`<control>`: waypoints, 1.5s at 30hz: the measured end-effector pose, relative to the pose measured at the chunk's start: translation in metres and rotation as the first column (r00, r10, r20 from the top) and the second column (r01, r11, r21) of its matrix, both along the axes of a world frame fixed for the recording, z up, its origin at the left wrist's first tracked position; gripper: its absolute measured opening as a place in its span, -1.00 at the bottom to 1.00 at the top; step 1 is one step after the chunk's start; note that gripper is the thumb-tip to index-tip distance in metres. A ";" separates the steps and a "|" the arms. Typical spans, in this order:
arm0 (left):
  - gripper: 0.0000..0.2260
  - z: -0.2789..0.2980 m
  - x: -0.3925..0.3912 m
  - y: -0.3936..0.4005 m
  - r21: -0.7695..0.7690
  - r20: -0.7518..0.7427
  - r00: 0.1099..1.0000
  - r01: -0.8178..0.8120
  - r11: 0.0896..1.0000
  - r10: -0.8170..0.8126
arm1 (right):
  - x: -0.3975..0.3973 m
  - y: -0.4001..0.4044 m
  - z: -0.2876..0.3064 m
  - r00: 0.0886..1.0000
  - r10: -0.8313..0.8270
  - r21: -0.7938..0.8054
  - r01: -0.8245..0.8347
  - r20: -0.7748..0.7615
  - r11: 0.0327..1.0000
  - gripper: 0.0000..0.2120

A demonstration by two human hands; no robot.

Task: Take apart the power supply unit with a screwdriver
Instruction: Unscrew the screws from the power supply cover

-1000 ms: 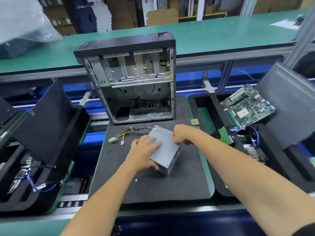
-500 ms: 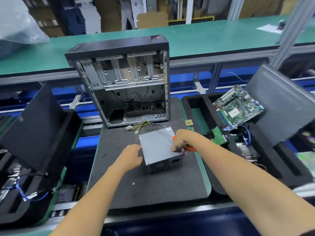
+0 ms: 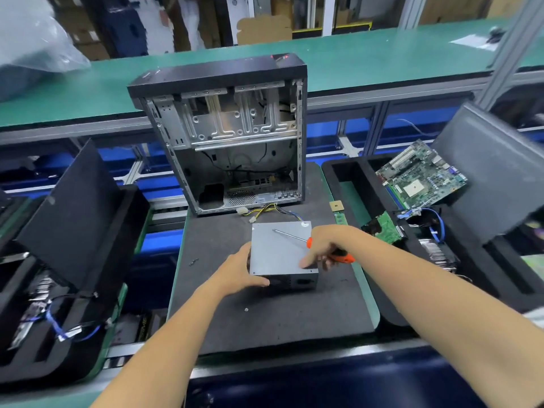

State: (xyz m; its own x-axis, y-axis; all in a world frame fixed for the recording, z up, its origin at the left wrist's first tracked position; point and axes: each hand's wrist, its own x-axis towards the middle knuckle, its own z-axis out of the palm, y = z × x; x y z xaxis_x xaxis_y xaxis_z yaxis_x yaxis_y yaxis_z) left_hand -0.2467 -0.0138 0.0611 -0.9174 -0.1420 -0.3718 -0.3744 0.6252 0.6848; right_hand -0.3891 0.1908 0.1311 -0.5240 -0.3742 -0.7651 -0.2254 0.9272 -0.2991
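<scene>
Two hands on job. PSU [image 3: 279,251] out of case [image 3: 223,134], flat on mat [image 3: 265,319], cables toward case; cover looks closed, so opening still ahead. Socket face toward me, long axis roughly away from me. Left hand [image 3: 238,275] grips near-left corner. Right hand [image 3: 321,245] grips screwdriver [image 3: 297,238], shaft lying over lid, tip pointing far-left.

Bright, even overhead light; shadows are soft and short. Mild glare sits on the metal case [image 3: 232,128]. Wide-angle bending curves the edges, and the far background is blurred.
</scene>
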 end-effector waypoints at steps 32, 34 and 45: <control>-0.91 0.023 -0.008 -0.006 0.237 -0.038 0.997 -0.056 0.970 0.067 | -0.009 0.020 0.026 0.990 0.132 -0.228 -0.142 -0.057 0.963 -0.64; -0.77 0.034 -0.011 -0.012 0.234 -0.039 0.992 -0.110 0.966 0.122 | -0.012 0.018 0.036 0.995 0.095 -0.312 -0.102 -0.038 0.945 -0.67; -0.65 0.052 -0.036 -0.004 -0.054 -0.198 0.940 -0.292 0.955 0.277 | -0.021 0.007 0.037 0.971 -0.200 -0.426 0.126 -0.133 0.896 -0.55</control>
